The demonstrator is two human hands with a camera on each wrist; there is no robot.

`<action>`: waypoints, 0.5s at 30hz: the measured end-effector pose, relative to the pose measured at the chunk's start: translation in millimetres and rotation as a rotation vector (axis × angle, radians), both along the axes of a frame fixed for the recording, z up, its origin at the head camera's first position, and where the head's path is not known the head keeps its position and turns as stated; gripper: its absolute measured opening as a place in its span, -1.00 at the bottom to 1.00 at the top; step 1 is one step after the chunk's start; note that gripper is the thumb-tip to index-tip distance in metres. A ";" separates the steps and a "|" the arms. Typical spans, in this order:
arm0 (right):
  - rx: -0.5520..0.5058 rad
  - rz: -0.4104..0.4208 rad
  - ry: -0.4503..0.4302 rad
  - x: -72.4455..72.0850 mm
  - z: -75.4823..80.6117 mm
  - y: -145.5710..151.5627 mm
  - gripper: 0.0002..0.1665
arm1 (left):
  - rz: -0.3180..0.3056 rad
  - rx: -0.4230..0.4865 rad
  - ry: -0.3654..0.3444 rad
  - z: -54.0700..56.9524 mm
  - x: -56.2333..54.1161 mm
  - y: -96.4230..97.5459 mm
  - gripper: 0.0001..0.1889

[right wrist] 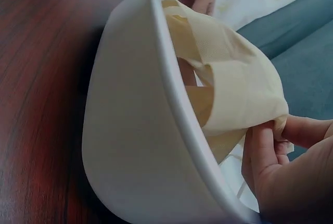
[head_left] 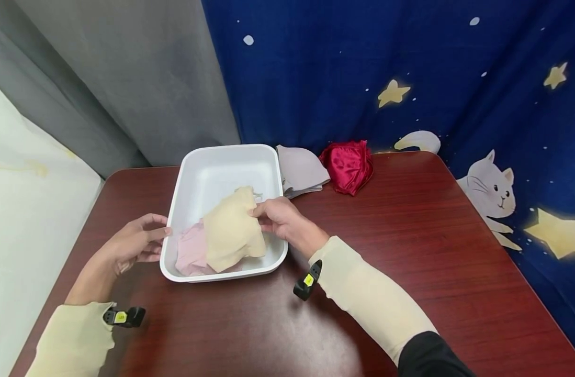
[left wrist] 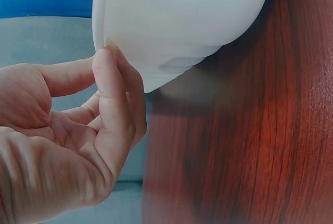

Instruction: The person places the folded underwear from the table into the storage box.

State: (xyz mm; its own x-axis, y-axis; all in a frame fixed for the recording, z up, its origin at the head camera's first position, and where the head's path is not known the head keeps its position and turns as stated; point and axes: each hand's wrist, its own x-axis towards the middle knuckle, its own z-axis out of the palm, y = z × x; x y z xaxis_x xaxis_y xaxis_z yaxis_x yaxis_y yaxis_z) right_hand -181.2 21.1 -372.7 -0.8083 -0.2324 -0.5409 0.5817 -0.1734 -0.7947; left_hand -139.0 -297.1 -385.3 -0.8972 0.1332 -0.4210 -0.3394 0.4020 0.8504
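Note:
A white plastic basin (head_left: 221, 157) stands on the table, in the left half of the head view. At its left rim, my left hand (head_left: 138, 241) pinches the edge between thumb and fingers; the left wrist view shows the fingertips on the rim. Inside the basin, my right hand (head_left: 280, 217) pinches the right edge of pale yellow underpants (head_left: 233, 230). A hemmed opening in the underpants (right wrist: 237, 96) shows in the right wrist view. Partly under them lies a pink cloth (head_left: 191, 250) on the basin's floor, its shape mostly hidden.
Right of the basin lie a folded grey cloth (head_left: 302, 170) and a crumpled dark red satin cloth (head_left: 347, 165), both near the back edge of the brown wooden table (head_left: 438, 225). Behind hang grey and blue curtains (head_left: 315, 68). A white surface (head_left: 28, 209) borders the left side.

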 end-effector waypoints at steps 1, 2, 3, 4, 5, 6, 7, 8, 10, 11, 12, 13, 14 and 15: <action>0.018 0.002 0.010 0.7 -0.5 0.3 -0.70 | 0.000 0.000 -0.002 0.2 0.1 0.4 -0.48; 0.034 0.003 0.020 1.4 -0.8 0.7 -0.69 | 0.000 0.001 -0.003 0.5 0.2 0.7 -0.48; 0.056 0.008 0.034 2.2 -0.6 0.7 -0.69 | 0.000 0.002 -0.004 0.8 0.3 0.8 -0.48; 0.078 0.014 0.048 3.1 -0.2 0.9 -0.68 | 0.001 0.003 -0.005 1.1 0.5 0.9 -0.48; 0.104 0.017 0.063 4.2 0.3 1.2 -0.68 | 0.000 0.002 -0.005 1.4 0.6 0.9 -0.49; 0.136 0.022 0.082 5.5 1.0 1.7 -0.68 | 0.000 0.002 -0.005 1.6 0.6 0.9 -0.49; 0.175 0.025 0.103 7.0 1.5 2.3 -0.69 | -0.001 0.001 -0.005 1.8 0.6 0.9 -0.49; 0.214 0.031 0.122 8.7 2.2 3.0 -0.71 | -0.003 0.000 -0.004 2.0 0.5 0.9 -0.49; 0.294 0.037 0.165 12.3 3.0 4.5 -0.79 | -0.004 -0.002 0.000 2.4 0.4 0.9 -0.49; 0.327 0.037 0.186 14.2 3.2 5.1 -0.84 | -0.005 -0.002 0.001 2.5 0.4 1.0 -0.49; 0.351 0.035 0.203 16.1 3.5 5.8 -0.91 | -0.005 -0.002 0.001 2.6 0.4 0.9 -0.49; 0.365 0.031 0.215 17.9 3.6 6.3 -0.97 | -0.004 0.001 0.000 2.6 0.4 1.0 -0.49; 0.369 0.028 0.226 19.6 3.6 6.7 -0.96 | -0.004 0.002 0.000 2.7 0.5 1.0 -0.50; 0.378 0.023 0.239 21.0 3.5 7.1 -0.89 | -0.003 0.004 -0.002 2.7 0.6 1.0 -0.50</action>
